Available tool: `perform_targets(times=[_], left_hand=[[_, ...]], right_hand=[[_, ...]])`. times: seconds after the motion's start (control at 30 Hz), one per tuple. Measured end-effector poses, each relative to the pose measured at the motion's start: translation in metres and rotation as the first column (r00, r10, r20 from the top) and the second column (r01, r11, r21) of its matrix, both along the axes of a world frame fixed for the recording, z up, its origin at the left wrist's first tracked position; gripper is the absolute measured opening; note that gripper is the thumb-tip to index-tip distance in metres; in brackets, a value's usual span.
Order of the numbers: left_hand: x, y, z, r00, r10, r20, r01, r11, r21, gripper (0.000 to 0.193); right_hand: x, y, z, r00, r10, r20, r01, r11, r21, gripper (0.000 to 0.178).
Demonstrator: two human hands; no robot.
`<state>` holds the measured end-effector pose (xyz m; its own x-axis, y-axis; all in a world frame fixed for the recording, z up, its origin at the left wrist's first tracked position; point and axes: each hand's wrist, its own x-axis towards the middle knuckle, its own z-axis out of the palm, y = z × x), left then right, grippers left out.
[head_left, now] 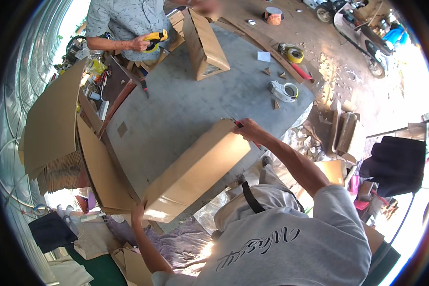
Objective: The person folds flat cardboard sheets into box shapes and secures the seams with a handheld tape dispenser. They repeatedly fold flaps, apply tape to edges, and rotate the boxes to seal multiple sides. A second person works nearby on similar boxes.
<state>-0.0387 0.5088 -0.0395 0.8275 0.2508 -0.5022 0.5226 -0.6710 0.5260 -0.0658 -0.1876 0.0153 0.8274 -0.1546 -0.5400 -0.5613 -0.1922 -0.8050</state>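
A long brown cardboard box lies slantwise along the near edge of the grey table. My left hand is closed on the box's near left end, its fingers partly hidden. At the far right end, my right hand grips a slim red-and-black utility knife, mostly covered by the fingers, and rests against the box's corner. Another taped cardboard box stands across the table near a co-worker. That person's hand holds a yellow-and-black tool; their other hand is blurred.
A white tape dispenser, another with yellow tape and small cardboard triangles occupy the table's right side. A red-and-black cutter lies at the left edge. Cardboard sheets stand at left; a scooter is far right.
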Motion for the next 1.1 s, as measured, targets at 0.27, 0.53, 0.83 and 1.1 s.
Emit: perform_targets(times=[0.27,0.53,0.83,1.1], left_hand=[[-0.023,-0.212,0.002,0.765,-0.561,0.316,0.358,0.778,0.516,0.035],[-0.002,-0.393,0.033,0.384,-0.794,0.471,0.676,0.589,0.443,0.04],[0.008,-0.428,0.034,0.368,-0.793,0.485,0.689,0.583,0.43,0.038],[0.01,-0.415,0.023,0.291,-0.802,0.521,0.673,0.559,0.485,0.035]], right_hand=[[-0.041,0.013,-0.043,0.898,-0.06,0.437,0.299,0.811,-0.503,0.039],[-0.062,0.048,-0.014,0.971,0.107,0.215,0.03,0.833,-0.553,0.034],[-0.052,0.053,-0.005,0.979,0.085,0.185,0.04,0.812,-0.582,0.036],[-0.132,-0.12,-0.126,0.939,-0.315,0.139,0.326,0.684,-0.652,0.028]])
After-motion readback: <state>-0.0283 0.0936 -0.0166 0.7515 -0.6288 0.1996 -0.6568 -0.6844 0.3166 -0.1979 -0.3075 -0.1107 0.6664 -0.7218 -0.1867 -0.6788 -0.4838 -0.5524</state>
